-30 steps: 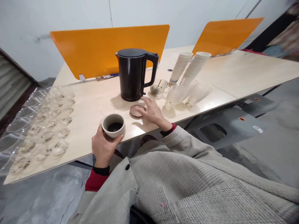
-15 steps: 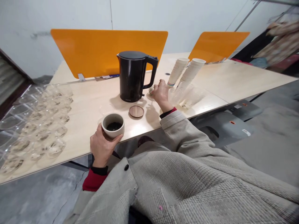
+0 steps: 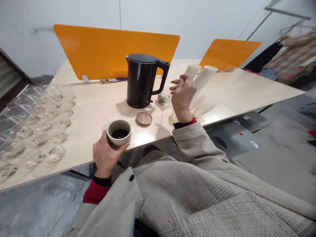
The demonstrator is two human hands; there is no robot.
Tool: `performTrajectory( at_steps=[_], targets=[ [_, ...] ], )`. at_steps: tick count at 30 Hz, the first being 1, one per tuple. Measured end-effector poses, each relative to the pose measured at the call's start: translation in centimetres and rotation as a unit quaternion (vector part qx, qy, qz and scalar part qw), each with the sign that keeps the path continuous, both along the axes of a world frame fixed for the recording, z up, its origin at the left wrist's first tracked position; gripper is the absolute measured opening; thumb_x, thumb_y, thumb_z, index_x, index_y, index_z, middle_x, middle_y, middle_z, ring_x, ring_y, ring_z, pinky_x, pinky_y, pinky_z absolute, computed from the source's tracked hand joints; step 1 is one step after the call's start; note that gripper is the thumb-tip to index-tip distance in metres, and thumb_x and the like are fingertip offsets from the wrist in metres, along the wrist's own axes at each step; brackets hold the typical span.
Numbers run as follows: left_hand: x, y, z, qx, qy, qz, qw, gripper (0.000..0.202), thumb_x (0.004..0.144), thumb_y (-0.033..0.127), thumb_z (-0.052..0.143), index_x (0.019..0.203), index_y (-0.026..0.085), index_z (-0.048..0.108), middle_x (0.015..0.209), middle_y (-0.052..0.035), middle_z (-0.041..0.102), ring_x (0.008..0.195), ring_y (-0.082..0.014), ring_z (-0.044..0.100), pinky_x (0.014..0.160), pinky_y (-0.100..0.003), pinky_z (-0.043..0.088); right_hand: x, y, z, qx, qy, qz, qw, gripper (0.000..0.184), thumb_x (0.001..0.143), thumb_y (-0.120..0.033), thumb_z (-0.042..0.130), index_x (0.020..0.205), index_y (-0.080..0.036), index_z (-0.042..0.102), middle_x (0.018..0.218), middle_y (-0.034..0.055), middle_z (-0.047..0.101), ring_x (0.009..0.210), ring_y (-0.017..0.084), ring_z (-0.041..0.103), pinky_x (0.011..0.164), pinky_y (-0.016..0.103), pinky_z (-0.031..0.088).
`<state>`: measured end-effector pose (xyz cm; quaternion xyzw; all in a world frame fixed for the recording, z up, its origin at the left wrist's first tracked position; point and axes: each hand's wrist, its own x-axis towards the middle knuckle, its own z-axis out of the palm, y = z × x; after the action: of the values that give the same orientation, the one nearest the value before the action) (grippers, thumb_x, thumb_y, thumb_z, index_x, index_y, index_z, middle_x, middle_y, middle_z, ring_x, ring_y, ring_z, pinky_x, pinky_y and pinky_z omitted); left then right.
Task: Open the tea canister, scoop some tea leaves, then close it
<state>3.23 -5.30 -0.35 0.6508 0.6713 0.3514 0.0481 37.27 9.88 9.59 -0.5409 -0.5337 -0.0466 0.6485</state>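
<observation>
My left hand is wrapped round the side of a pale ceramic cup at the table's front edge. The cup is upright and has something dark inside. A small round wooden lid lies flat to its right. Raised above the table, my right hand has its fingers loosely bent and apart, with nothing visible in them. Just left of it stands a small ribbed glass bowl with dark green bits inside. A black electric kettle stands behind the lid, its handle towards the right.
Rows of clear plastic cups with dark bits in them fill the left end of the table. Stacked paper cups and clear cups stand by my right hand. Orange dividers rise behind; grey chairs are at right.
My right hand has left the small glass bowl and moved up and right, so the bowl now shows more fully. The left hand still holds the cup in place.
</observation>
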Motion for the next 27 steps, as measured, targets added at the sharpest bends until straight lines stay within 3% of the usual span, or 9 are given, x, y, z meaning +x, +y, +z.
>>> performTrajectory(
  at_steps=[4, 7, 10, 18, 23, 27],
  targets=[
    [-0.1, 0.1, -0.1, 0.004, 0.002, -0.006, 1.0, 0.099, 0.072, 0.067, 0.086, 0.152, 0.017, 0.054, 0.129, -0.0194, 0.08, 0.122, -0.0448, 0.075, 0.101, -0.054, 0.059, -1.7, -6.6, 2.8, 0.143, 0.033, -0.036, 0.989, 0.014, 0.11, -0.03, 0.053, 0.103, -0.023, 0.064, 0.078, -0.0039, 0.072, 0.056, 0.01, 0.07, 0.051, 0.022, 0.053],
    [0.0, 0.0, -0.1, 0.008, 0.001, -0.008, 1.0, 0.099, 0.072, 0.068, 0.086, 0.152, 0.018, 0.055, 0.127, -0.0186, 0.081, 0.121, -0.0455, 0.076, 0.1, -0.055, 0.059, -3.0, -11.1, 3.9, 0.198, 0.049, 0.041, 0.978, 0.013, 0.107, -0.031, 0.067, 0.096, -0.024, 0.064, 0.074, -0.0068, 0.07, 0.053, 0.008, 0.067, 0.05, 0.022, 0.053],
    [0.1, 0.0, -0.1, 0.01, 0.001, -0.007, 1.0, 0.102, 0.071, 0.069, 0.087, 0.152, 0.016, 0.055, 0.127, -0.019, 0.081, 0.12, -0.046, 0.076, 0.101, -0.056, 0.059, -4.7, -13.9, 4.1, 0.205, 0.072, 0.129, 0.967, 0.018, 0.105, -0.033, 0.073, 0.091, -0.025, 0.066, 0.068, -0.009, 0.065, 0.046, 0.007, 0.06, 0.047, 0.021, 0.051],
    [0.1, -0.1, -0.4, 0.023, 0.009, -0.021, 0.999, 0.11, 0.069, 0.075, 0.087, 0.153, 0.015, 0.051, 0.129, -0.0202, 0.079, 0.118, -0.0437, 0.077, 0.101, -0.056, 0.059, -10.5, -16.5, 1.7, 0.092, 0.076, 0.307, 0.944, 0.012, 0.104, -0.036, 0.075, 0.095, -0.028, 0.072, 0.064, -0.0069, 0.066, 0.042, 0.009, 0.059, 0.034, 0.021, 0.041],
    [0.1, -0.2, -0.3, 0.022, 0.007, -0.025, 0.999, 0.111, 0.068, 0.077, 0.087, 0.153, 0.015, 0.051, 0.131, -0.0209, 0.078, 0.118, -0.0423, 0.077, 0.1, -0.055, 0.059, -12.9, -15.3, -0.1, -0.045, 0.068, 0.37, 0.925, 0.027, 0.102, -0.048, 0.073, 0.092, -0.024, 0.068, 0.063, -0.0065, 0.067, 0.038, 0.007, 0.054, 0.034, 0.02, 0.04],
    [0.2, -0.2, -0.2, 0.012, 0.003, -0.023, 1.0, 0.111, 0.067, 0.079, 0.087, 0.152, 0.016, 0.052, 0.133, -0.021, 0.077, 0.118, -0.0423, 0.077, 0.1, -0.054, 0.059, -14.1, -13.6, -1.3, -0.119, 0.063, 0.4, 0.907, 0.029, 0.103, -0.044, 0.071, 0.085, -0.023, 0.064, 0.061, -0.0069, 0.066, 0.038, 0.005, 0.051, 0.037, 0.02, 0.037]
  ],
)
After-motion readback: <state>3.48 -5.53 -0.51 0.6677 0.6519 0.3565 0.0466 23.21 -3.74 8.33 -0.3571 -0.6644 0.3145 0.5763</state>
